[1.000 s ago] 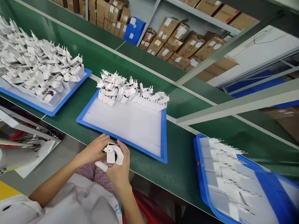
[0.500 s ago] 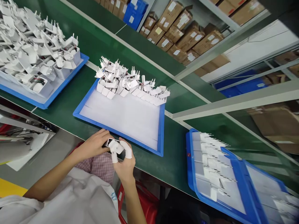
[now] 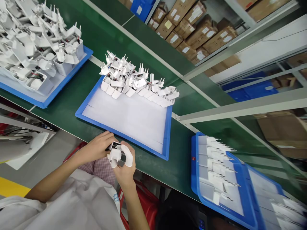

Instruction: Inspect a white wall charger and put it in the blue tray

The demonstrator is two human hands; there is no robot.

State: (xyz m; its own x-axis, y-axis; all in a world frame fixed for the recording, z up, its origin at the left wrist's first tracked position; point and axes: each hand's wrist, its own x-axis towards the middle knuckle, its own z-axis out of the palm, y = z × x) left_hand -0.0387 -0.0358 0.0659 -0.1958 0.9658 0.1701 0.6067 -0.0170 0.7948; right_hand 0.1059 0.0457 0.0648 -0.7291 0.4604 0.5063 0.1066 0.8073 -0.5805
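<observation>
Both hands meet at the near edge of the green belt, over my lap. My left hand (image 3: 97, 148) wraps round the open white shell of a charger (image 3: 114, 146). My right hand (image 3: 124, 166), with white finger cots on its fingertips, pinches the white plug cap (image 3: 114, 155) against that shell. Just beyond the hands lies a blue tray (image 3: 168, 134) with a white liner; a row of white charger shells with pinned plug caps (image 3: 136, 84) stands along its far edge.
A second blue tray (image 3: 59, 88) heaped with white charger parts sits at the left on the green conveyor belt (image 3: 182, 166). A blue bin (image 3: 195, 172) of aligned white parts sits at the right. Metal frame bars (image 3: 240, 108) cross above; cardboard boxes (image 3: 192, 28) fill shelves behind.
The hands have stayed at the belt's edge and turned the charger parts between the fingers. The view has shifted slightly, so the trays sit a little differently in frame.
</observation>
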